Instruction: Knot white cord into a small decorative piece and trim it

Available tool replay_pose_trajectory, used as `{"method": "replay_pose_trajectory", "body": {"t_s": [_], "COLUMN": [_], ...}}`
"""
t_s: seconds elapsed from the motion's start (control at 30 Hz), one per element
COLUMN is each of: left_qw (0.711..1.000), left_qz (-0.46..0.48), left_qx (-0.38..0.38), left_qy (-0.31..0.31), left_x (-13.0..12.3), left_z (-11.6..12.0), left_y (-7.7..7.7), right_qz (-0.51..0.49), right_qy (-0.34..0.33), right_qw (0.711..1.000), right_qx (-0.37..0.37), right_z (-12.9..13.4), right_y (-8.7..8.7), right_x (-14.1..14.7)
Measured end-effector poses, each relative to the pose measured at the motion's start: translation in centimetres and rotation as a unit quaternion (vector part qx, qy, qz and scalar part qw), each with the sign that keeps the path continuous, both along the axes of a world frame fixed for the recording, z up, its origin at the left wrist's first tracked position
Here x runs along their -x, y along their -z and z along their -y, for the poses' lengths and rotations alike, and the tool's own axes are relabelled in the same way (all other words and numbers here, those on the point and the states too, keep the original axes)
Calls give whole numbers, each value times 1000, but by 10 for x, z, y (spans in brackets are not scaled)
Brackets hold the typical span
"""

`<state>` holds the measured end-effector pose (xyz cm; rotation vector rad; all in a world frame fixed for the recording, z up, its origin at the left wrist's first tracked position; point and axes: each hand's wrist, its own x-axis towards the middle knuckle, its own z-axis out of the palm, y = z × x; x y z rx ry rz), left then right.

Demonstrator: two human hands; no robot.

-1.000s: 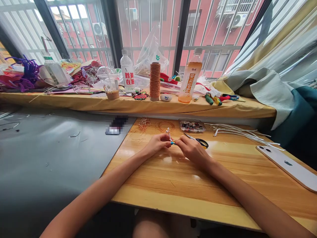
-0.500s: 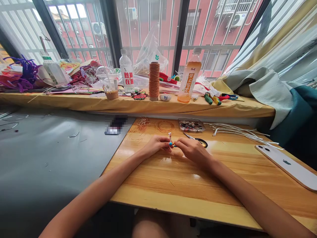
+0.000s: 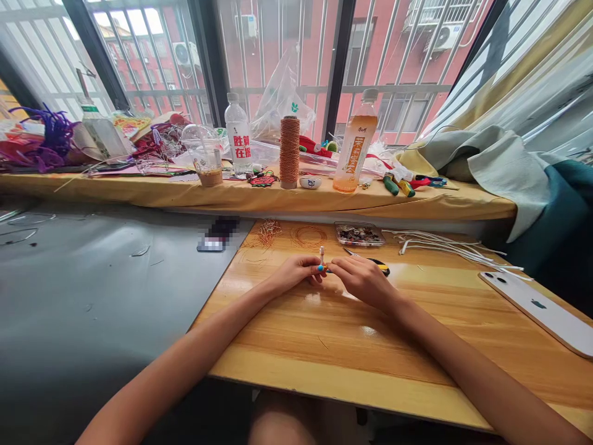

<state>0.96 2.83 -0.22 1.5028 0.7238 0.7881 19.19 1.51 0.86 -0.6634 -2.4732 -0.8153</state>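
Note:
My left hand [image 3: 303,272] is closed on a small white stick-like piece [image 3: 322,254], which stands upright out of the pinched fingertips. Close against it on the right, my right hand [image 3: 356,275] has its fingers pressed together at the base of that piece; what they grip is too small to make out. Just behind my right hand lie scissors [image 3: 382,267] with black and yellow handles, partly covered by it. Beyond the hands are a coil of copper-coloured wire [image 3: 309,236] and a clear tray [image 3: 359,234] of small dark and light bits.
White cords [image 3: 456,248] and a white phone [image 3: 540,306] lie on the right of the wooden table [image 3: 296,371]. A tangle of wire [image 3: 269,232] is at the back left. A cloth-covered ledge behind holds bottles, a thread spool [image 3: 290,151], a cup and pliers.
The white piece has shifted slightly to the right and stands a little higher out of the fingers. My right fingers have moved slightly over its base. Both hands remain together.

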Motion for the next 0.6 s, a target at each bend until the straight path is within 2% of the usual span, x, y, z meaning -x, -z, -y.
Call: {"method": "replay_pose_trajectory", "body": {"t_s": [0.2, 0.33, 0.47, 0.6], "left_qw": [999, 996, 993, 991], "left_qz": [-2, -9, -5, 1], "left_qx": [-41, -71, -98, -94], "left_qy": [-24, -54, -72, -96], "left_x": [-1, -1, 1, 1], "left_z": [-1, -3, -2, -1], "left_y": [-1, 3, 4, 2], "right_qz": [-52, -97, -164, -193], "right_qy": [68, 67, 49, 50], "right_qw": [993, 980, 952, 939], "right_qx": [82, 158, 253, 280], "right_z": [0, -1, -2, 0], "right_y": [6, 8, 7, 7], "right_x": [0, 2, 9, 14]}}
